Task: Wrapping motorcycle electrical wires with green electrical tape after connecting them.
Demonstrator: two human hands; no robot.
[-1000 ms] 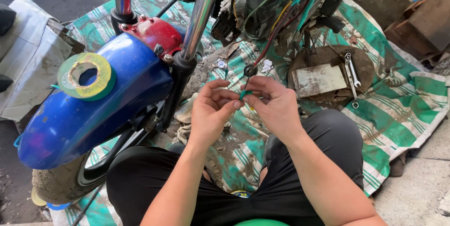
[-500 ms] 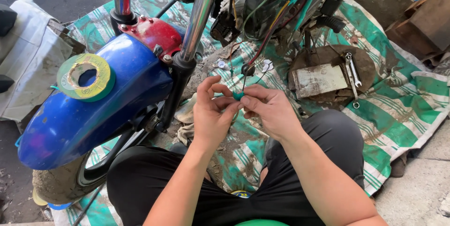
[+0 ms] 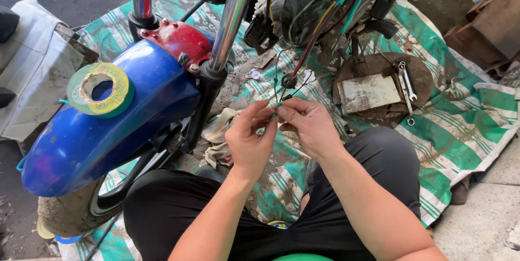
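Observation:
My left hand (image 3: 250, 139) and my right hand (image 3: 309, 125) meet in front of me, fingertips pinched together on thin green wires (image 3: 276, 96) that hang down from the motorcycle's headlight area (image 3: 314, 1). The wires run up toward a bundle of coloured cables. A roll of green tape (image 3: 100, 89) rests on the blue front fender (image 3: 97, 131) to my left. The chrome fork tube (image 3: 230, 20) stands just left of my hands.
A green-and-white striped tarp (image 3: 460, 120) covers the ground. On it lie a rusty round plate (image 3: 379, 87) with wrenches (image 3: 405, 85), a dirty rag (image 3: 219, 131) and wooden boxes (image 3: 490, 28) at the right. The front tyre (image 3: 70, 212) is at lower left.
Both hands have shifted slightly up and stay pinched on the green wires, with fingers working them. The motorcycle and tape roll have not moved.

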